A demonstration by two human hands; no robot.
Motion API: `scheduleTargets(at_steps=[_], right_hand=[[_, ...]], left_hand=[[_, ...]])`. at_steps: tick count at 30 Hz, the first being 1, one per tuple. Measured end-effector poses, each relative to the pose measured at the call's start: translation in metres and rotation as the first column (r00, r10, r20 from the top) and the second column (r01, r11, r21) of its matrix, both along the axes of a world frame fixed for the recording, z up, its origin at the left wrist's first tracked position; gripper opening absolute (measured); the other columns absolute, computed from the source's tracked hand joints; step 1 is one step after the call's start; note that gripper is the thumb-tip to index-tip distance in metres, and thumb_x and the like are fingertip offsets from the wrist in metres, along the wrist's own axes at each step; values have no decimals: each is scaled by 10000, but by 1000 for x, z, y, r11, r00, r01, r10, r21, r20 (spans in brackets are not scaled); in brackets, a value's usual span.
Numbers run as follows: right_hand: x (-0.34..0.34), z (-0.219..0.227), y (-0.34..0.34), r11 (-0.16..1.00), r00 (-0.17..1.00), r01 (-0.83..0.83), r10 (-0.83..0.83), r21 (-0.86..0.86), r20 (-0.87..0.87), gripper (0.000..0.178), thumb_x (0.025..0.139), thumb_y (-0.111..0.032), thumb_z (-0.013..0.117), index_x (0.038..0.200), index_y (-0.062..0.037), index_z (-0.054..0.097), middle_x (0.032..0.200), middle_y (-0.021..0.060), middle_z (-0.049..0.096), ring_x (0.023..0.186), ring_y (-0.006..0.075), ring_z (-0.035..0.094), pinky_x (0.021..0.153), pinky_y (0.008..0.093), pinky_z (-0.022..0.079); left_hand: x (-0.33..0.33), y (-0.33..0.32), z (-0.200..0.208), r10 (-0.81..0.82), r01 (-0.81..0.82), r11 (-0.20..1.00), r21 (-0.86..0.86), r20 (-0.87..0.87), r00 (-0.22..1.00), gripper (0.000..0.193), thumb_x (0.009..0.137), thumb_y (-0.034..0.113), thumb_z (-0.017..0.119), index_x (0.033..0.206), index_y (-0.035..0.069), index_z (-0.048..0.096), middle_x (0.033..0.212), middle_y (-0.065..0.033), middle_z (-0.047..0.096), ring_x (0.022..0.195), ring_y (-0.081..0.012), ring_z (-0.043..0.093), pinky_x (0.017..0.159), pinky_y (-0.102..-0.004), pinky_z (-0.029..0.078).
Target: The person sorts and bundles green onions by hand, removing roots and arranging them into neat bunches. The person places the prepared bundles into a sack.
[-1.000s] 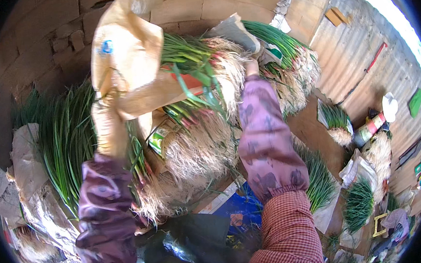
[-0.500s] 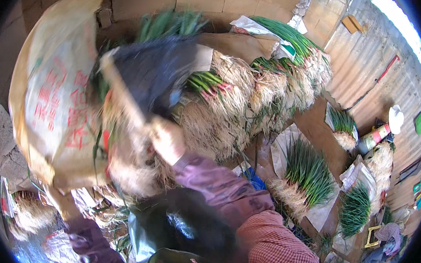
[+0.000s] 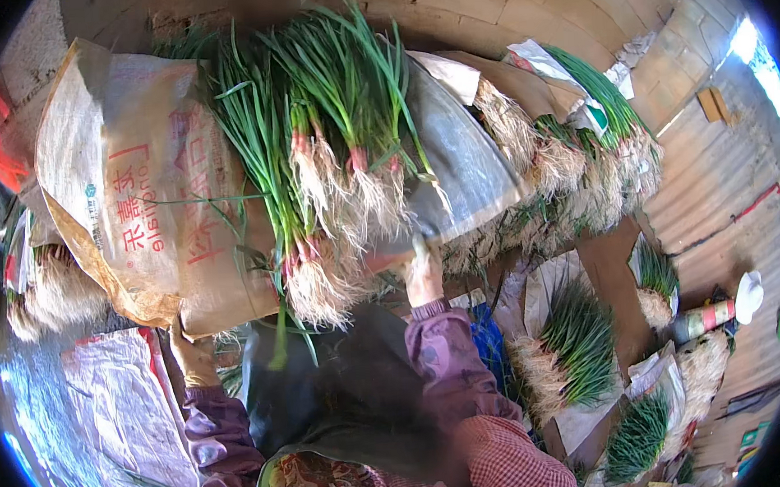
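Observation:
Across the middle, loose green onions (image 3: 346, 129) with pale roots and reddish stem bases lie on an opened woven sack (image 3: 157, 214) with red print. My left hand (image 3: 194, 352) is closed on the sack's near edge, below the print. On the right, a grey plastic sheet (image 3: 480, 178) spreads out beside the onions. My right hand (image 3: 423, 277) pinches its near edge, thumb on top and fingers hidden beneath. The onions' roots hang toward me, between my two hands. Neither hand touches the onions.
Dark plastic (image 3: 327, 384) covers my lap. More bundled onions (image 3: 602, 165) are stacked beyond the sheet at right, and further bundles (image 3: 578, 348) lie on sacks on the floor. A corrugated wall (image 3: 720, 184) runs along the right. White sacking (image 3: 130, 406) lies at left.
The dark sheet has swung over from the left and now lies flat at right, with onions showing on the sack. My right hand moved right with its edge; the printed sack has dropped flatter.

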State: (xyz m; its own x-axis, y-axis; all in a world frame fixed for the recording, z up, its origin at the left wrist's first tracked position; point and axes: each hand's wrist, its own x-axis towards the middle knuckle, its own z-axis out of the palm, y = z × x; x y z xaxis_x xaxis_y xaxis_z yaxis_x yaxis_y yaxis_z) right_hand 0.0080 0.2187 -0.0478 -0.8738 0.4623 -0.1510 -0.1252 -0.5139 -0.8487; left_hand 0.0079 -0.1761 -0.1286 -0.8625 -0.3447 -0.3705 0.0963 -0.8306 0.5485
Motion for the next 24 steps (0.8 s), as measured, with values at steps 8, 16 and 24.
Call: scheduleTargets(at_steps=[8,16,24], right_hand=[[52,75,25,235,534,-739,776,632,336,259,931,-232,449,1058,-44,574,900,96,647,704,137,624,641,265,522],[-138,123,16,444,925,-226,-182,867,335,643,839,-554,479,1190,-16,462,1201,160,526,929,239,603,748,304,489],[-166,69,-49,444,963,-261,63,857,261,903,716,-456,672,1327,35,225,1224,233,479,1163,308,459,1012,345,345]], left_hand=[[-85,-89,45,-189,155,976,-150,-244,951,117,844,180,534,894,87,584,728,-3,598,546,-86,562,431,-200,469],[-54,-65,-1,-21,23,945,-325,11,1000,233,797,352,588,880,136,562,627,33,519,414,-53,442,279,-204,306],[2,-183,-143,-613,644,765,-27,-338,714,223,900,122,474,1104,47,522,997,-53,572,799,-177,572,729,-299,482]])
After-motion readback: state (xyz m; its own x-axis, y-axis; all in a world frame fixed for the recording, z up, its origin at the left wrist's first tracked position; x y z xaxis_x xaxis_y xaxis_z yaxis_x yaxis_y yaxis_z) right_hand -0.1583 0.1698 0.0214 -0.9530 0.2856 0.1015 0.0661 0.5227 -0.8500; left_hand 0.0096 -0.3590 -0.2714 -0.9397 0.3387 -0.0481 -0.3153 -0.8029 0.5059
